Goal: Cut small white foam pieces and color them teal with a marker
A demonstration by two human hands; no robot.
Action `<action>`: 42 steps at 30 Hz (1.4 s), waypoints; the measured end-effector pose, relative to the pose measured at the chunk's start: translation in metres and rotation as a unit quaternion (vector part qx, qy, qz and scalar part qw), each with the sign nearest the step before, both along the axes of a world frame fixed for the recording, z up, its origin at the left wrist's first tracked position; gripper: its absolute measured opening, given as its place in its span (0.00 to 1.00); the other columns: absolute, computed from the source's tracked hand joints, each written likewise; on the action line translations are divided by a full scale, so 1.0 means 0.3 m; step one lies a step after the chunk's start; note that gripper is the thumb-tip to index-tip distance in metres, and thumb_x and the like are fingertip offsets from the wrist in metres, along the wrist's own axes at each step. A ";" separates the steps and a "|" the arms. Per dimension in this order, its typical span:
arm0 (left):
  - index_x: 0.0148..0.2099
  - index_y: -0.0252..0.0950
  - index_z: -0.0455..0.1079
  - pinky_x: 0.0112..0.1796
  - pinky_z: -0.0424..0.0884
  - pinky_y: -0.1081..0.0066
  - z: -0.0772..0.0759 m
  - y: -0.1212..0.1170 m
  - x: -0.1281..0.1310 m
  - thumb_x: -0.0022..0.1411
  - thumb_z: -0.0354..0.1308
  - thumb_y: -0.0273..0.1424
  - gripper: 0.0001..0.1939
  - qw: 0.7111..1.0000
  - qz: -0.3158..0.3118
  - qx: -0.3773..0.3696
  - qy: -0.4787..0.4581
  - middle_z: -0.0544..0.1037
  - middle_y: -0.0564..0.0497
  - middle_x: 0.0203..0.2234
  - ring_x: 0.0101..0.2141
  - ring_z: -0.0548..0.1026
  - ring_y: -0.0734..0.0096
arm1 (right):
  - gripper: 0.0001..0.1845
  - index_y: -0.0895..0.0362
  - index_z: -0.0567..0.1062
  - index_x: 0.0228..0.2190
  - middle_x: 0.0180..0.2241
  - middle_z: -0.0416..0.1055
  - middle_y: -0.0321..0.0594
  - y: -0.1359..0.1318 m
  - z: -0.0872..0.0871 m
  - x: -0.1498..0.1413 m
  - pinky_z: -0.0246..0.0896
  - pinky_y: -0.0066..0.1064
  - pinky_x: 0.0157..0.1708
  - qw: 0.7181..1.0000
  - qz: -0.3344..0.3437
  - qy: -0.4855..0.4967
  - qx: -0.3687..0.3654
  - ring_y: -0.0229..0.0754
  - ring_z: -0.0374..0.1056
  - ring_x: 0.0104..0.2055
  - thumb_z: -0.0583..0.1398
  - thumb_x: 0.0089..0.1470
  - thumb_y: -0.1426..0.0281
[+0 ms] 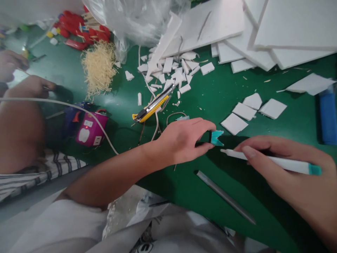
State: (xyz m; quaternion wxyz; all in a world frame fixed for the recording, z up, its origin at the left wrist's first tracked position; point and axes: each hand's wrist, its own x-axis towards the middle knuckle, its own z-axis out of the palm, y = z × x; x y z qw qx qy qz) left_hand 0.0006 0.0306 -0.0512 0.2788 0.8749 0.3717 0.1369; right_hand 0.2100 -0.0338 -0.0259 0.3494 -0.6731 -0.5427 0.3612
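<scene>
My left hand (184,140) pinches a small teal notched piece (217,138) between thumb and fingers, just above the green table. My right hand (286,168) grips a white marker (281,163) with a teal end, its thin tip pointing left toward the notched piece; a small gap lies between them. Below both hands rests a grey metal rod (226,197), lying slantwise. Several cut white foam pieces (244,111) lie beyond the marker. A yellow box cutter (153,104) with its blade extended lies beyond my left wrist.
White foam boards (295,24) are stacked at the back right, with foam scraps (179,72) left of them. A pile of thin sticks (98,68), a magenta power adapter (92,130) and a white cable (100,124) sit at left, beside another person's hands (34,84). A blue box (328,116) stands at right.
</scene>
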 end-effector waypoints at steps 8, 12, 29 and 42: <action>0.50 0.37 0.71 0.38 0.68 0.75 -0.003 0.001 0.002 0.65 0.60 0.34 0.13 1.000 0.002 0.012 0.009 0.74 0.56 0.29 0.31 0.74 0.74 | 0.05 0.49 0.79 0.27 0.27 0.78 0.31 -0.003 -0.002 -0.004 0.67 0.27 0.29 0.999 -0.004 -0.028 0.016 0.36 0.72 0.28 0.65 0.53 0.64; 0.50 0.36 0.71 0.37 0.68 0.76 -0.001 0.001 0.003 0.64 0.61 0.34 0.13 1.000 0.004 0.018 0.003 0.74 0.56 0.28 0.30 0.73 0.75 | 0.07 0.50 0.78 0.25 0.26 0.77 0.32 -0.009 0.000 -0.003 0.65 0.28 0.25 0.999 -0.023 -0.039 -0.001 0.35 0.69 0.25 0.64 0.53 0.63; 0.50 0.38 0.71 0.37 0.68 0.75 0.003 0.000 0.008 0.64 0.62 0.34 0.13 1.000 0.010 0.003 0.017 0.75 0.56 0.30 0.31 0.75 0.73 | 0.09 0.49 0.78 0.23 0.23 0.75 0.31 0.004 0.003 0.011 0.63 0.28 0.25 0.998 0.004 -0.057 -0.004 0.35 0.68 0.24 0.64 0.53 0.62; 0.50 0.39 0.69 0.34 0.66 0.74 0.010 0.003 0.002 0.67 0.58 0.37 0.12 0.999 -0.002 -0.001 0.045 0.75 0.56 0.30 0.32 0.75 0.72 | 0.04 0.49 0.79 0.21 0.21 0.74 0.30 0.025 0.030 -0.012 0.63 0.29 0.24 0.996 -0.046 0.038 -0.062 0.36 0.67 0.23 0.67 0.45 0.66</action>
